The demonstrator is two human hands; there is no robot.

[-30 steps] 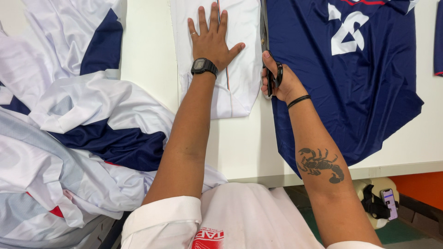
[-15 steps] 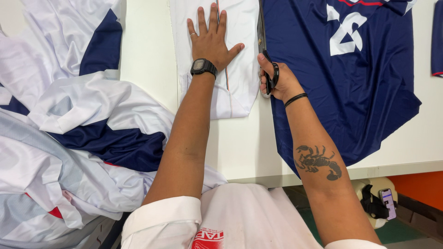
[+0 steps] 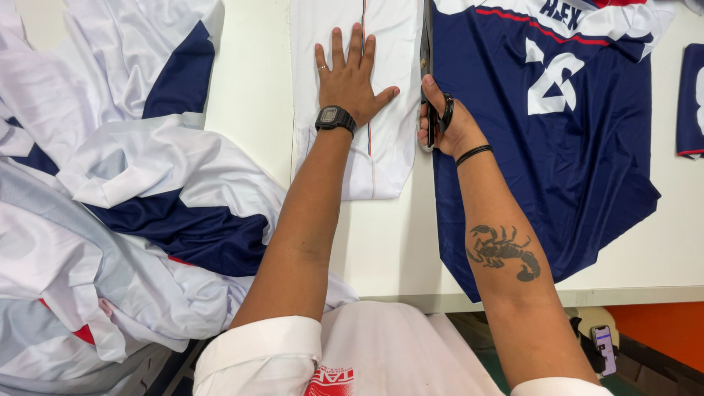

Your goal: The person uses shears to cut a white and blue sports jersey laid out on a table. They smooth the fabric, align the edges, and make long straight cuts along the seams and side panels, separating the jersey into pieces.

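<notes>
White worktable (image 3: pixel 249 88) under everything. Big heap of white/navy/red fabric pieces (image 3: pixel 125 220) lies left of the left arm, well apart from the cut. Navy printed jersey panel w/ white numerals (image 3: pixel 572 161) spreads right of the right hand, its left edge already free from wrist level down to the table edge. White fabric strip w/ thin coloured line (image 3: pixel 381 147) sits betw. the hands. Left hand (image 3: pixel 352 77) flat, fingers spread, pressing the strip. Right hand (image 3: pixel 444 121) clamped on dark-handled scissors (image 3: pixel 427 59), blades pointing away along the navy/white seam. Judging by this: lower part looks cut, upper stretch past the blades left.
</notes>
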